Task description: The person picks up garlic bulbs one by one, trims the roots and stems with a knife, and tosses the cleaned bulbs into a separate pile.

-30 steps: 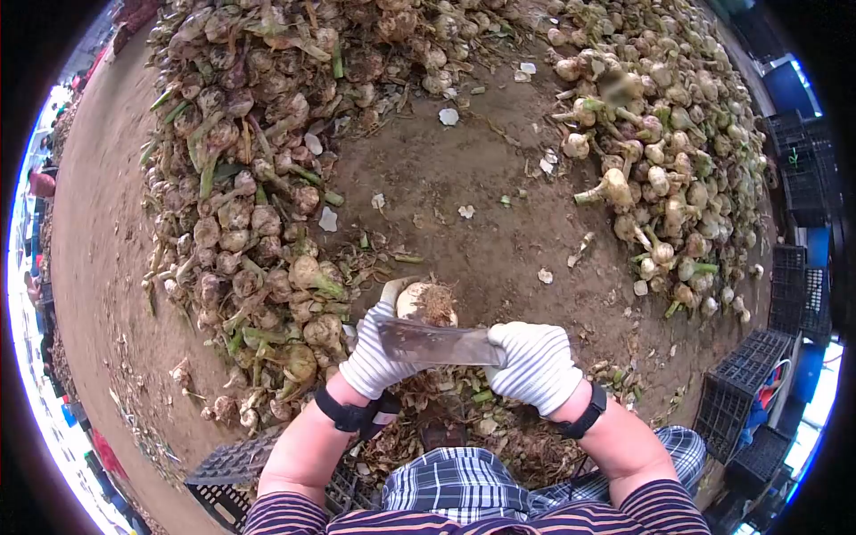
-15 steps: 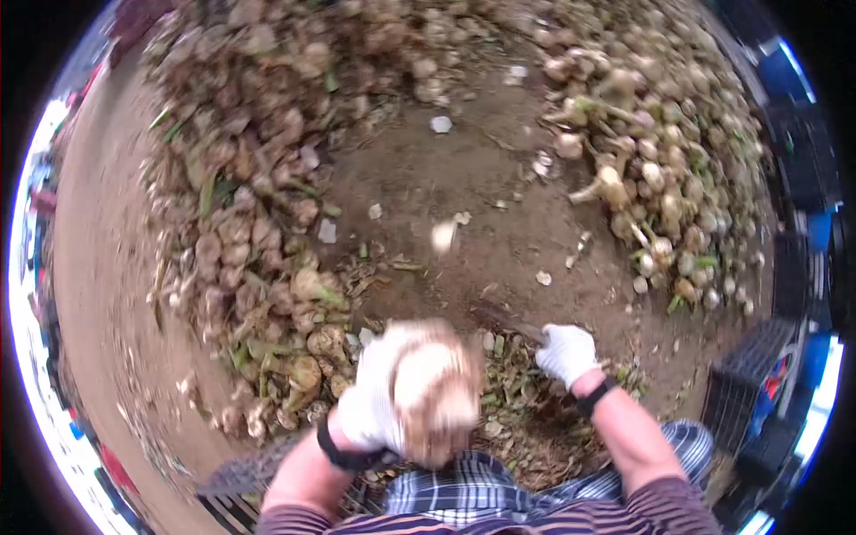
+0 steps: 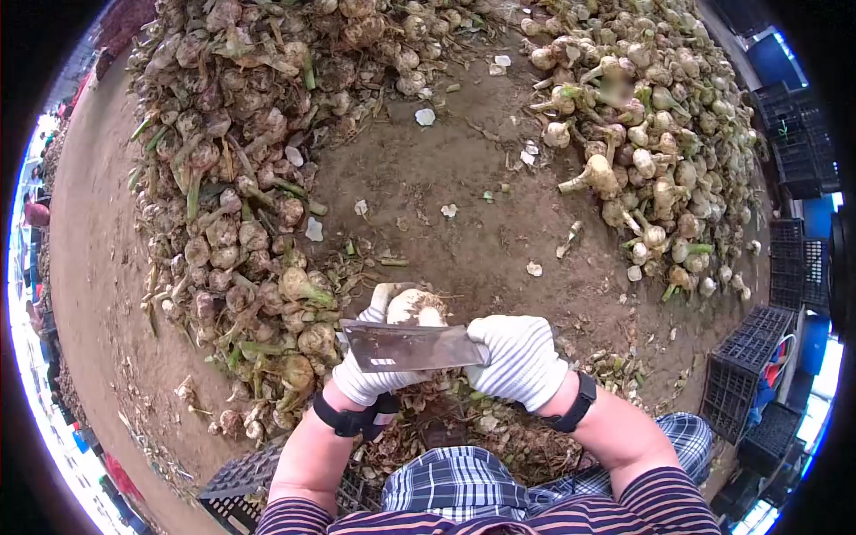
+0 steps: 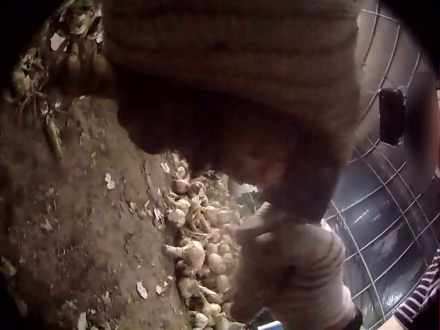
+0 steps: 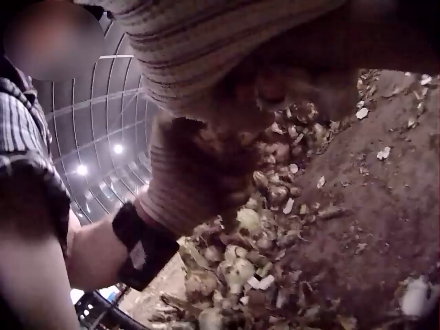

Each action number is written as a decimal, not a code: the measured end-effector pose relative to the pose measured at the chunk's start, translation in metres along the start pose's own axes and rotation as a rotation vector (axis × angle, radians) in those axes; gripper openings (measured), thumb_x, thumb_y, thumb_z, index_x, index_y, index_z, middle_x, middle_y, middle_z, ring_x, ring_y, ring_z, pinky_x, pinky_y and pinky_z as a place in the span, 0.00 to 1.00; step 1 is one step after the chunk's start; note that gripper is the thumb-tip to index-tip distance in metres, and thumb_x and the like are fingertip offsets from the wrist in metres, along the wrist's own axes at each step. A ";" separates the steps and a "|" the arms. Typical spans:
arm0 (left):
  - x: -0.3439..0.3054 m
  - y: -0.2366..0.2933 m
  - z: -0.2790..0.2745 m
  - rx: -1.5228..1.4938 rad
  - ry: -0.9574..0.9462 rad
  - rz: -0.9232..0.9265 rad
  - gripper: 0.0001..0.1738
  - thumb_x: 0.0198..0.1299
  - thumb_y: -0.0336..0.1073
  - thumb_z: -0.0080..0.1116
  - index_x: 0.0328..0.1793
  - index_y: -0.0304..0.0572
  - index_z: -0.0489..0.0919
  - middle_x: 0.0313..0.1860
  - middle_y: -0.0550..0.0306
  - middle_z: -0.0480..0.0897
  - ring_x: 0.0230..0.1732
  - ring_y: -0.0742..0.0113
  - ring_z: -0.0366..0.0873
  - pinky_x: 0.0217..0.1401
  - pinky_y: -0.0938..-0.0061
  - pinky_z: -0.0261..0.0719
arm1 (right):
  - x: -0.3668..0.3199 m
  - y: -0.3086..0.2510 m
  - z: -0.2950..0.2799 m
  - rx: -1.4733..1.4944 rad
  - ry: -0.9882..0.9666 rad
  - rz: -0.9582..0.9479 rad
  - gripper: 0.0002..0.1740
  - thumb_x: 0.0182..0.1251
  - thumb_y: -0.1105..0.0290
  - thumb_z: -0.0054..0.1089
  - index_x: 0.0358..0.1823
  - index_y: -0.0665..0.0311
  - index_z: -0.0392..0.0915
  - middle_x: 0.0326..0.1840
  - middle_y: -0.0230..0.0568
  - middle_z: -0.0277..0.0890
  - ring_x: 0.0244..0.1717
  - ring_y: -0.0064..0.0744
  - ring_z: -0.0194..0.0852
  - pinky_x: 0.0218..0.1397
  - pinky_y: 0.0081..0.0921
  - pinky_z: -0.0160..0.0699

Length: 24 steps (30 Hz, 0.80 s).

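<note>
In the head view, both hands wear white striped gloves and are close together low in the middle. My left hand (image 3: pixel 364 382) holds a pale garlic bulb (image 3: pixel 410 307), its thumb along the bulb's far left side and thin roots showing at the top. A broad, dark-stained knife blade (image 3: pixel 406 348) lies across the near side of the bulb and hides part of the left hand. The right hand (image 3: pixel 519 361) grips the knife at the blade's right end, hiding the handle. Both wrist views are dark, with the gloved fingers mostly in shadow.
A large garlic heap (image 3: pixel 223 241) with stalks lies at left and back, a paler garlic heap (image 3: pixel 664 152) at right. Between them, bare soil (image 3: pixel 419 196) carries scattered peel. Black crates (image 3: pixel 744 374) stand on the right, and another crate (image 3: pixel 245 477) sits by the left forearm.
Half a second ago the hands were apart, with the left raising garlic toward the camera and a blurred pale piece over the soil. Now they are together again, the blade across the bulb.
</note>
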<state>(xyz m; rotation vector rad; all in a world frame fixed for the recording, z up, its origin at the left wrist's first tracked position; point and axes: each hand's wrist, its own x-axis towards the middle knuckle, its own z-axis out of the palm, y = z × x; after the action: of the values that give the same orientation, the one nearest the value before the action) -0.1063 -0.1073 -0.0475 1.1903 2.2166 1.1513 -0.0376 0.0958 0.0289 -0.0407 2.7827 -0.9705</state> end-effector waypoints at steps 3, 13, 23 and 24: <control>-0.011 0.025 -0.001 -0.707 0.079 -0.378 0.33 0.43 0.52 0.70 0.53 0.42 0.73 0.45 0.55 0.81 0.41 0.60 0.80 0.44 0.71 0.82 | 0.000 0.025 0.010 -0.064 -0.155 0.319 0.09 0.52 0.63 0.56 0.29 0.60 0.79 0.28 0.50 0.79 0.31 0.50 0.80 0.32 0.39 0.79; 0.027 0.032 -0.035 -0.824 0.328 -0.422 0.52 0.35 0.43 0.80 0.65 0.38 0.59 0.49 0.54 0.76 0.51 0.66 0.75 0.57 0.71 0.75 | -0.017 0.068 0.004 -0.154 0.055 0.353 0.06 0.47 0.66 0.55 0.25 0.59 0.76 0.22 0.48 0.76 0.26 0.52 0.76 0.30 0.39 0.76; 0.018 0.021 -0.014 0.088 -0.019 -0.139 0.44 0.43 0.52 0.74 0.60 0.37 0.64 0.51 0.54 0.77 0.51 0.64 0.76 0.57 0.70 0.76 | 0.003 0.003 0.002 0.006 0.004 0.027 0.07 0.41 0.65 0.60 0.21 0.58 0.74 0.19 0.46 0.71 0.22 0.52 0.72 0.24 0.39 0.72; 0.013 0.016 -0.009 0.086 -0.021 -0.138 0.44 0.43 0.52 0.74 0.60 0.37 0.64 0.51 0.54 0.77 0.51 0.64 0.76 0.57 0.70 0.76 | 0.002 0.005 0.003 0.014 0.012 0.001 0.07 0.41 0.66 0.60 0.22 0.58 0.74 0.19 0.46 0.71 0.22 0.52 0.72 0.24 0.39 0.72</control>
<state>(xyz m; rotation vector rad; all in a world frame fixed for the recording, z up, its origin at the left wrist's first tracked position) -0.1117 -0.0960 -0.0291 1.0576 2.3129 0.9945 -0.0385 0.0978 0.0236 -0.0316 2.7859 -0.9927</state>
